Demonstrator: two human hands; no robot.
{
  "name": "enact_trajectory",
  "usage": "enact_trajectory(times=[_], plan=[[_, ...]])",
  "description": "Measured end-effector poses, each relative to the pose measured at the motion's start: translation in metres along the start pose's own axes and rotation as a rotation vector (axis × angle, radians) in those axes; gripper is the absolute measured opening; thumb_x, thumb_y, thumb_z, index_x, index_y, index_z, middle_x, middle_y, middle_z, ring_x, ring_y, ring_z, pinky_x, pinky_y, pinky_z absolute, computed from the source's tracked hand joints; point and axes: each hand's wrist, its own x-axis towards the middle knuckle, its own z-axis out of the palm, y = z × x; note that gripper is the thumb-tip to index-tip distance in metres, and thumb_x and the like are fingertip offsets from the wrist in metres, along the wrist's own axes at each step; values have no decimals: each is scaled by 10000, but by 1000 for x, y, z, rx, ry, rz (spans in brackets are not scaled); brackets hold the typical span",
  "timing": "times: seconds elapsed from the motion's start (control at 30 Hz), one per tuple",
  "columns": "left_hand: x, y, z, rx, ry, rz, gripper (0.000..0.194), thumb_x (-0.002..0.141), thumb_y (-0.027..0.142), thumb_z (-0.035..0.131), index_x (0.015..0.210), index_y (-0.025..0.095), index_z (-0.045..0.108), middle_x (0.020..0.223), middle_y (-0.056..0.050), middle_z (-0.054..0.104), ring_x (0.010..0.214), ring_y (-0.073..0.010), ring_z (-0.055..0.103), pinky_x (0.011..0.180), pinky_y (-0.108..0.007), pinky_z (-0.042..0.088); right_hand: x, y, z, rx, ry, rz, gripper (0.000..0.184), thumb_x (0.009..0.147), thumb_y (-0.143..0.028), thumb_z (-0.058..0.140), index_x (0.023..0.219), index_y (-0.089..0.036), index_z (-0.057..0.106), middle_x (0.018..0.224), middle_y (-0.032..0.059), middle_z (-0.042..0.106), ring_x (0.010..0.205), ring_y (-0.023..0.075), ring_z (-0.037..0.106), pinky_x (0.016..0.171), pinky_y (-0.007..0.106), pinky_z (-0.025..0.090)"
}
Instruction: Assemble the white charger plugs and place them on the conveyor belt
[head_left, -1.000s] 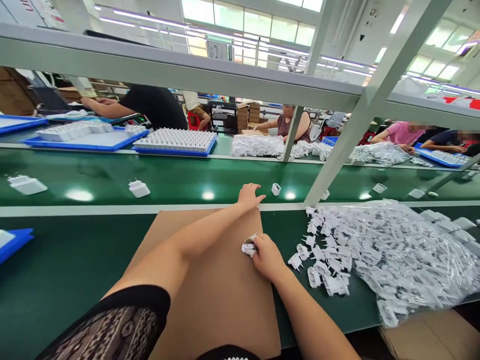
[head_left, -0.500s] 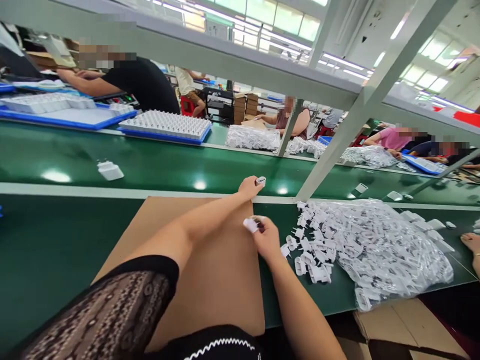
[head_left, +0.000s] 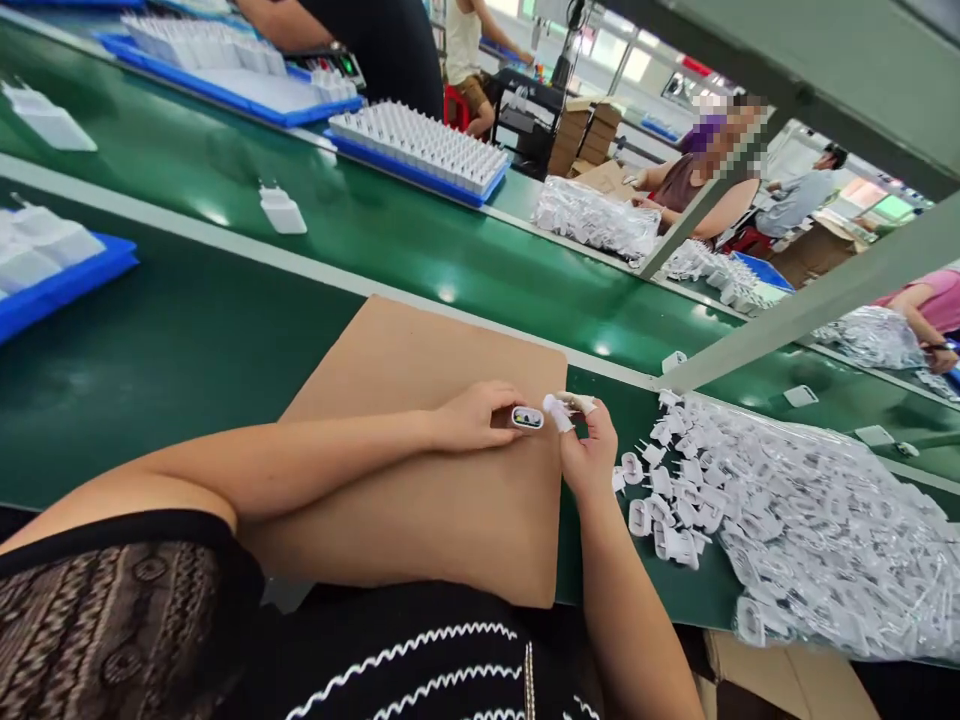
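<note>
Where left hand [head_left: 472,418] pinches, white charger shell [head_left: 526,417], open-ended.

Both forearms are bare from above the elbow down, and the left hand [head_left: 472,418] and right hand [head_left: 589,455] wear no gloves, rings or watch. At the left shoulder sits a short black sleeve [head_left: 112,620] of sheer lace with a pale geometric pattern. Across the chest runs a black top [head_left: 420,660] trimmed with white zigzag stitching in two wavy rows, and a thin pale vertical line beside them.
</note>
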Motion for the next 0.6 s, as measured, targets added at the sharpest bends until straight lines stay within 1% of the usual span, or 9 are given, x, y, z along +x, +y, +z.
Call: enact_trajectory(times=[0.07, 0.1, 0.17, 0.23, 0.33, 0.47, 0.53, 0.6], plan=[[0, -2, 5, -40, 47, -22, 427, 814, 475, 773, 1145, 210, 719, 1123, -91, 738, 1036, -263, 660, 941, -384, 500, -3, -4, -2, -174, -78, -156, 201, 932, -259, 616, 1088, -237, 740, 1040, 74, 719, 1016, 229, 662, 913, 393, 538], [1, -3, 7, -45, 55, -24, 409, 811, 487, 781, 1109, 211, 734, 1101, -88, 744, 1025, -265, 660, 938, -387, 497, -5, -6, -2, -236, -121, -201, 227, 939, -223, 584, 1111, -241, 730, 1051, 77, 718, 1028, 232, 660, 918, 396, 543], [1, -7, 9, -47, 57, -16, 305, 856, 472, 741, 1016, 213, 760, 1040, -77, 755, 989, -255, 660, 917, -383, 491, -8, -10, 0, -347, -194, -262, 294, 925, -158, 543, 1149, -246, 712, 1072, 82, 712, 1041, 241, 654, 918, 401, 549], [0, -11, 10, -37, 71, -13, 253, 883, 448, 711, 964, 216, 771, 1014, -70, 757, 960, -243, 659, 899, -376, 486, -9, -12, 2, -428, -239, -315, 347, 898, -113, 524, 1165, -243, 704, 1071, 87, 704, 1042, 254, 640, 911, 409, 546], [0, -14, 12, -22, 81, -14, 239, 867, 444, 727, 930, 218, 773, 1000, -62, 755, 927, -231, 659, 890, -372, 481, -8, -12, 4, -455, -271, -354, 356, 893, -90, 517, 1165, -232, 699, 1052, 90, 700, 1025, 263, 623, 890, 412, 537], [1, -13, 13, -24, 83, -23, 226, 854, 444, 738, 908, 228, 777, 972, -50, 748, 905, -224, 652, 874, -364, 479, -2, -13, 4, -495, -326, -359, 361, 895, -81, 506, 1160, -237, 694, 1030, 82, 699, 998, 262, 615, 878, 412, 531], [1, -12, 12, -22, 87, -23, 221, 854, 442, 737, 912, 232, 780, 966, -45, 747, 905, -224, 647, 867, -361, 474, 0, -14, 2, -489, -318, -378, 374, 889, -74, 503, 1165, -241, 692, 1027, 80, 699, 996, 263, 615, 876, 414, 528], [1, -11, 11, -21, 91, -24, 226, 854, 446, 737, 918, 234, 781, 976, -44, 748, 919, -227, 648, 870, -362, 469, 1, -16, 1, -458, -281, -397, 374, 896, -77, 510, 1176, -247, 690, 1042, 79, 702, 1008, 263, 617, 878, 416, 526]])
